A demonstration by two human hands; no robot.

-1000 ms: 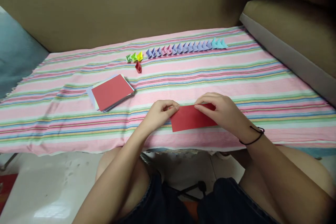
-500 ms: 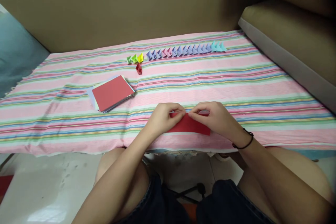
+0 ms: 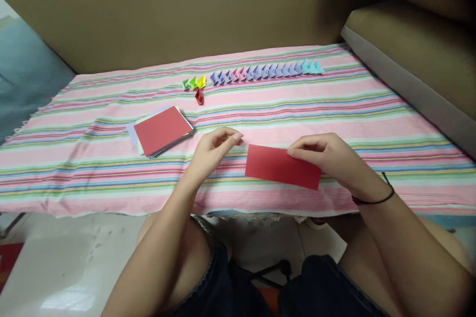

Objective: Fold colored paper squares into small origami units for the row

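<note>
A red sheet of paper folded into a rectangle (image 3: 280, 167) lies near the front edge of the striped cloth. My right hand (image 3: 329, 156) pinches its upper right part between thumb and fingers. My left hand (image 3: 213, 148) hovers just left of the sheet, apart from it, fingers loosely curled and holding nothing. A black cord circles my right wrist.
A stack of coloured paper squares with a red one on top (image 3: 161, 130) lies to the left. At the back stands a row of several small folded paper boats (image 3: 260, 71), with a red one (image 3: 200, 96) in front. A sofa surrounds the pink striped cloth (image 3: 390, 109).
Both hands were pinching the red sheet's top edge at its middle. Now my left hand has let go and drawn left, and my right hand has shifted right with the sheet.
</note>
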